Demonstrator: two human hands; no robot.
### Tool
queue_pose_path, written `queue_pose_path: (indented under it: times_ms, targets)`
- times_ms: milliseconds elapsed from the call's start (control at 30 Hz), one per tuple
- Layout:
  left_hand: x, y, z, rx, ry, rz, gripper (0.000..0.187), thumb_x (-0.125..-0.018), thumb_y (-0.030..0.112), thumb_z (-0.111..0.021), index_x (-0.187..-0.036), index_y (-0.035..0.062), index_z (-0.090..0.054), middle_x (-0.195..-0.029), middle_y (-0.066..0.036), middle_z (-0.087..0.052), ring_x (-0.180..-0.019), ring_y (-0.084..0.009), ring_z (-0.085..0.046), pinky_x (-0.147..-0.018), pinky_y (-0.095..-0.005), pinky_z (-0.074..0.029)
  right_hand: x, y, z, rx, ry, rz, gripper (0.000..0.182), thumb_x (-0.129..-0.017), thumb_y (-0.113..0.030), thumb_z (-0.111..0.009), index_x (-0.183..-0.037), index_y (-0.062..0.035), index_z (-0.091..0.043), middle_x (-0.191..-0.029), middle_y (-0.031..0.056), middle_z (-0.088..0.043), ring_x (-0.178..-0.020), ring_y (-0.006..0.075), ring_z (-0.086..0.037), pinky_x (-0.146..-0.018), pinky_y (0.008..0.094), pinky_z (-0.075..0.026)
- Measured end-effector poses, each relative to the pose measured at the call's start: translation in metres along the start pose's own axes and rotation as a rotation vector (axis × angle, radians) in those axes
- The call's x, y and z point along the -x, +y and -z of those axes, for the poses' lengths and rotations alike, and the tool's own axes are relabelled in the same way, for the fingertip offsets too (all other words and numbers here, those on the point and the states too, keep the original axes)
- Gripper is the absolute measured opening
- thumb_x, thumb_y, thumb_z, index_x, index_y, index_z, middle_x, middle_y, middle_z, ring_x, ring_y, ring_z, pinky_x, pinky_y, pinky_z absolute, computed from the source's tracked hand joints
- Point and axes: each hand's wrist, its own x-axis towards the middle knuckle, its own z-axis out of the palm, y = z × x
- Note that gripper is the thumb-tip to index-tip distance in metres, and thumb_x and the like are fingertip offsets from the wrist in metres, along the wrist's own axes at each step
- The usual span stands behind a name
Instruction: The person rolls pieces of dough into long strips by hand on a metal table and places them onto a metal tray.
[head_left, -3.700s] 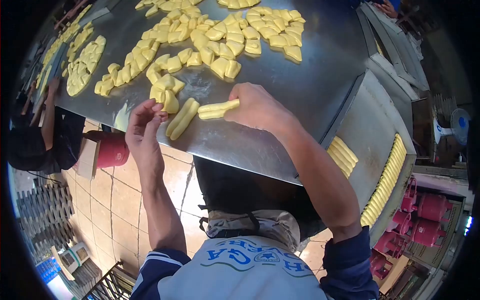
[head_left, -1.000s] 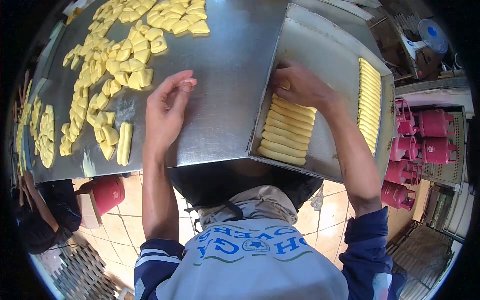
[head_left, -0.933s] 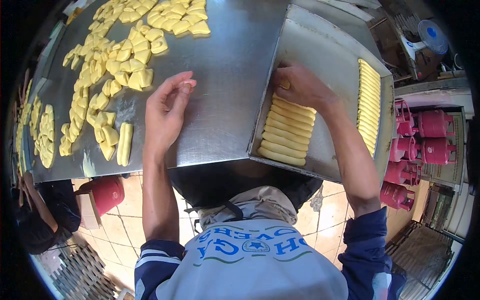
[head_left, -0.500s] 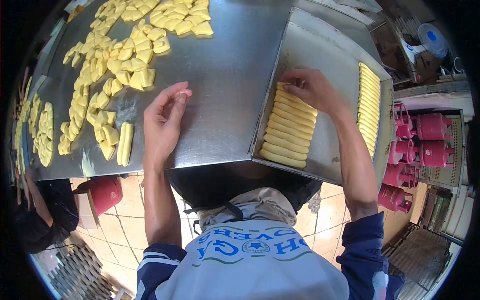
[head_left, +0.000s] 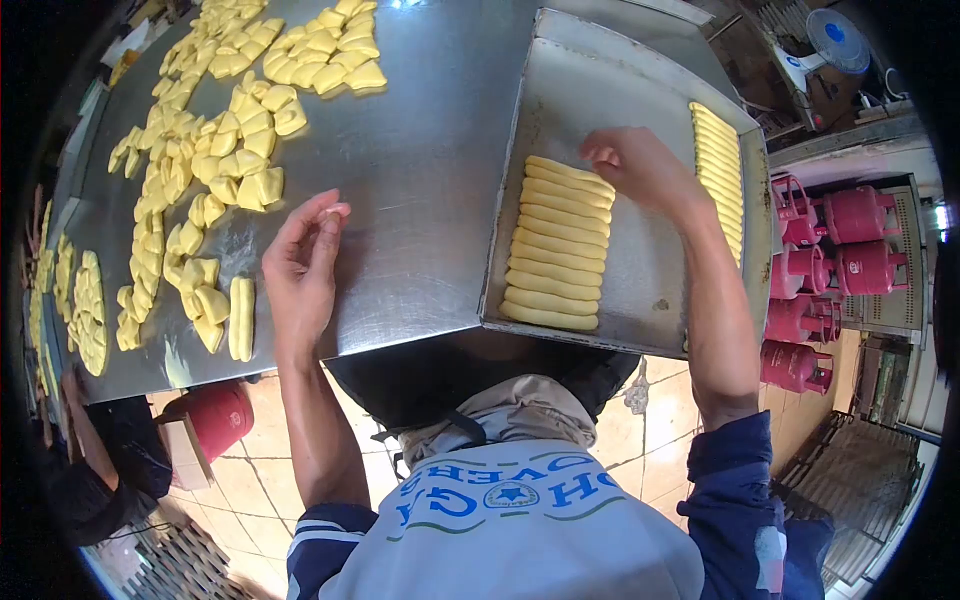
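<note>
My right hand (head_left: 645, 170) hovers over the metal tray (head_left: 640, 290), its curled fingers slightly apart and holding nothing. It is beside the far end of a row of yellow dough sticks (head_left: 558, 250) lying side by side. A second row of dough sticks (head_left: 718, 170) lines the tray's right side, partly hidden by my forearm. My left hand (head_left: 303, 265) is above the steel table, thumb and fingers drawn together with nothing seen between them. To its left lie a pair of dough sticks (head_left: 241, 318) and many cut dough pieces (head_left: 205, 165).
The steel table (head_left: 420, 200) runs under the tray and dough. Several pink gas cylinders (head_left: 865, 268) stand at the right, with a fan (head_left: 838, 42) behind them. Another person's arm (head_left: 88, 430) shows at the lower left. A red cylinder (head_left: 220, 415) is below the table edge.
My right hand has moved off the last dough stick in the near row, rightward and up. My left hand keeps its pose. The whole view has shifted slightly.
</note>
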Motion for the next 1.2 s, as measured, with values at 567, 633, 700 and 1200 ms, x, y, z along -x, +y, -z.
queue_pose_path:
  times_ms: [567, 633, 700, 1200]
  targets:
    - [0.009, -0.002, 0.013, -0.052, 0.044, 0.002, 0.025, -0.096, 0.01, -0.06, -0.12, 0.0018, -0.063, -0.102, -0.004, -0.068, -0.094, -0.0084, -0.058, -0.083, -0.0216, -0.044, -0.036, -0.028, -0.031, -0.214, -0.029, 0.322, 0.016, -0.088, -0.004, -0.061, -0.102, 0.0003, -0.065, -0.09, 0.0155, -0.067, -0.083, 0.0304, -0.065, -0.076, 0.0378, -0.051]
    - [0.013, -0.001, 0.016, -0.05, 0.1, -0.035, 0.025, -0.096, 0.009, -0.059, -0.119, 0.001, -0.063, -0.102, -0.005, -0.068, -0.092, -0.0098, -0.06, -0.083, -0.0228, -0.046, -0.03, -0.029, -0.031, -0.189, 0.041, 0.267, 0.018, -0.087, -0.005, -0.061, -0.103, 0.0011, -0.065, -0.093, 0.0179, -0.067, -0.087, 0.0332, -0.065, -0.077, 0.0392, -0.051]
    - [0.018, -0.002, 0.024, -0.023, 0.239, -0.081, 0.025, -0.095, 0.008, -0.06, -0.118, -0.0006, -0.063, -0.103, -0.007, -0.068, -0.093, -0.0119, -0.061, -0.084, -0.0249, -0.047, -0.026, -0.031, -0.025, -0.137, 0.13, 0.195, 0.021, -0.085, -0.005, -0.062, -0.104, 0.0018, -0.065, -0.097, 0.0221, -0.067, -0.094, 0.0391, -0.063, -0.08, 0.0424, -0.05]
    - [0.084, -0.009, 0.146, 0.314, 1.158, -0.266, 0.025, -0.096, 0.004, -0.053, -0.12, -0.0015, -0.055, -0.107, -0.011, -0.062, -0.081, -0.0126, -0.056, -0.076, -0.0274, -0.049, -0.073, -0.268, -0.093, -0.096, 0.047, 0.906, 0.024, -0.078, 0.001, -0.057, -0.101, -0.0018, -0.064, -0.103, 0.014, -0.063, -0.1, 0.0329, -0.061, -0.085, 0.0403, -0.053]
